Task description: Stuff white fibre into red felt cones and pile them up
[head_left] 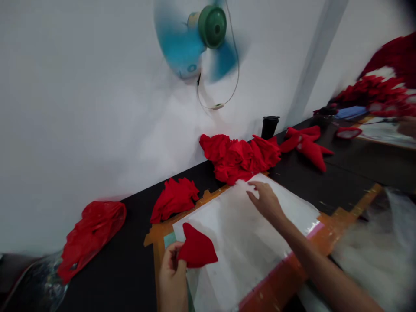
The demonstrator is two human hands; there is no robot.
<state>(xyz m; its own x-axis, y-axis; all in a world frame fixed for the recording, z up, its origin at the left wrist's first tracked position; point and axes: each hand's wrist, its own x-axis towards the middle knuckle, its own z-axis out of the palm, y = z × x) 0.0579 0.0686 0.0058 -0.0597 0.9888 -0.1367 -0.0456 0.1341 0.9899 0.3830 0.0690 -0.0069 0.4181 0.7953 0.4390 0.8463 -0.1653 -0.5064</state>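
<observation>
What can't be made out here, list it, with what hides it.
Head view: blue, rounded fan blades, outlines blurred by motion.
Head view: some fingertips of the left hand, behind the flat red cloth piece.
Head view: a co-worker's hand, cut off by the right edge.
Head view: whether the right hand touches the wispy white tuft; blurred.

Your single camera looks from your head, forward and down across the black table (136,260) to the white wall (97,95). It sits near your left hand (173,262) and right hand (265,200); the table's far edge climbs rightward.
</observation>
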